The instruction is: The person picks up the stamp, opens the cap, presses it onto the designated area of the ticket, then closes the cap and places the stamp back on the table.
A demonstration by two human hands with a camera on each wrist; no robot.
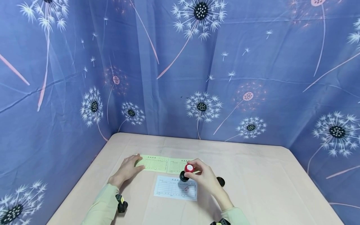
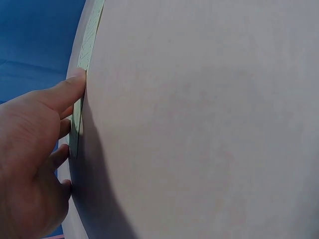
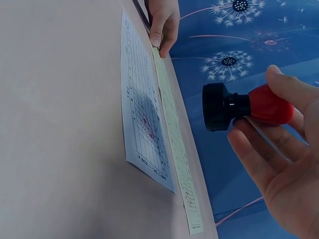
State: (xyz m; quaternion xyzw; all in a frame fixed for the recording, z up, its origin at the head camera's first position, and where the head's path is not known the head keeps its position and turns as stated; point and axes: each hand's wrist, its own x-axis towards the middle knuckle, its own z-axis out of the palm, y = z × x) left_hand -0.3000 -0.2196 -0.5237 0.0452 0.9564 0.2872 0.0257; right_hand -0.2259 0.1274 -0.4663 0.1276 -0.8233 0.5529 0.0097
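My right hand (image 1: 206, 176) grips the red knob of a stamp (image 3: 271, 105). Its black round base hangs in the air, tilted, over the papers. Beneath it on the table lies a pale blue printed form (image 1: 168, 187) with a red stamp mark (image 3: 148, 129) at its right part. Behind that form are two yellow-green printed forms (image 1: 154, 163) set end to end, the right one partly hidden by the stamp and hand. My left hand (image 1: 127, 168) rests with its fingertips on the left end of the left green form.
A small black round object (image 1: 220, 181) sits on the table just right of my right hand, partly hidden by it. The pale table (image 1: 267, 181) ends at the back against a blue dandelion-patterned curtain (image 1: 174, 103), which also hangs along both sides.
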